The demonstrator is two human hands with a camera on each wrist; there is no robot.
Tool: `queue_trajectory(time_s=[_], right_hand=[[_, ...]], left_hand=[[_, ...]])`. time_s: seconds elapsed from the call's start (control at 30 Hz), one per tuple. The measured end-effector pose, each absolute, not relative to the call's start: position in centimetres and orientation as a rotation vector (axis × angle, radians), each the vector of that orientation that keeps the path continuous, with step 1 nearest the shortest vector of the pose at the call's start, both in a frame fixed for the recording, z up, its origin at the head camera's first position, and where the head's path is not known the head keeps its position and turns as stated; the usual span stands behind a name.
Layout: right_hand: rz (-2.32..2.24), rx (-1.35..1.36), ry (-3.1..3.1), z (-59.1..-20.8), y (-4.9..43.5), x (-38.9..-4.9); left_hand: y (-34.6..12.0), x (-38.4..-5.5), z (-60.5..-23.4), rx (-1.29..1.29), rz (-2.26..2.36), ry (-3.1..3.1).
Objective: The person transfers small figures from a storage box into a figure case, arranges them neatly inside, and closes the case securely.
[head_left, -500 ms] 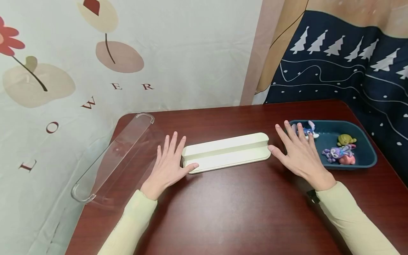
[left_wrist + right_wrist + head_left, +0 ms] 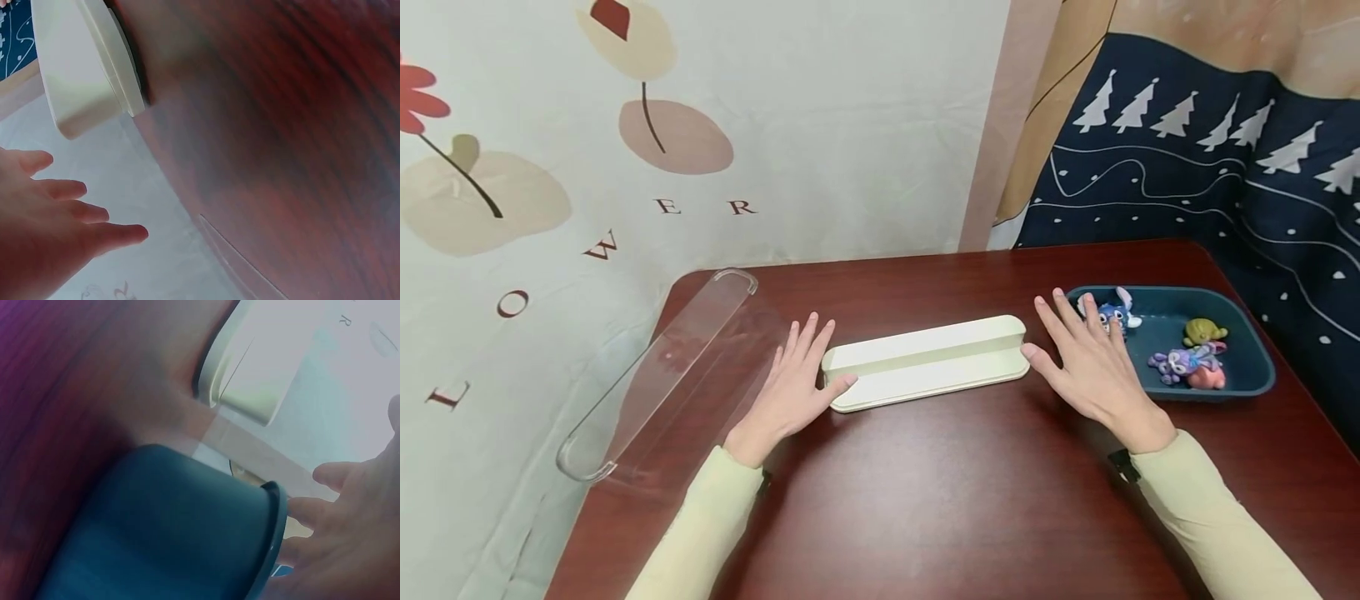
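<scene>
A long cream-coloured holder (image 2: 936, 379) with a raised back lies across the middle of the table. My left hand (image 2: 782, 400) is held palm down at its left end, fingers spread, the thumb overlapping the corner in the head view. At the other end, my right hand (image 2: 1093, 375) has its fingers fanned out, with the thumb tip right by the holder's edge. Those right fingers overlap the near left side of a dark teal tray (image 2: 1165, 317). Neither hand grips anything. In the left wrist view, the holder's end (image 2: 81, 69) shows above the extended fingers (image 2: 119, 234).
Inside the teal tray are a blue long-eared figure (image 2: 1117, 315), a purple figure (image 2: 1180, 362), an olive-green turtle-like figure (image 2: 1202, 331) and a pink one (image 2: 1207, 377). A clear plastic cover (image 2: 666, 358) stands at the table's left edge. Behind the table (image 2: 925, 492) hang printed curtains.
The head view has shifted slightly, so everything appears a little further left and lower. Both hands stay spread at the holder's ends, and slightly more of the blue figure shows.
</scene>
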State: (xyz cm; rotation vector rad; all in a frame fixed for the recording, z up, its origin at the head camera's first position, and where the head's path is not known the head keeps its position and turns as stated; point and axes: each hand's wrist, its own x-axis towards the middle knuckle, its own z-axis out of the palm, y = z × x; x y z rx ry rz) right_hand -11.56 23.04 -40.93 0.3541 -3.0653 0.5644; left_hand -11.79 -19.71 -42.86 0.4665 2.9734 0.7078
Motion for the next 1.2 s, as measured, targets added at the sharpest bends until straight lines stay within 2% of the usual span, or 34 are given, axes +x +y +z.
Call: queue_trajectory(time_s=[0.43,0.77,1.03,1.2], right_hand=[[0.513,0.440,-3.065,-41.4,21.9,-11.7],[0.355,0.510,-3.115,-42.1,21.4,-11.1],[0.339,0.544,-3.089,-42.3,21.0,-11.4],[0.391,0.460,-3.053,-40.6,22.8,-11.7]], left_hand=[[-19.4,-13.1,-43.0,0.604,0.981,2.841],[-19.1,-14.2,-43.5,0.787,0.957,2.870],[-19.4,-14.8,-43.2,0.748,0.895,2.884],[-19.7,-14.3,-43.3,0.689,0.873,2.826]])
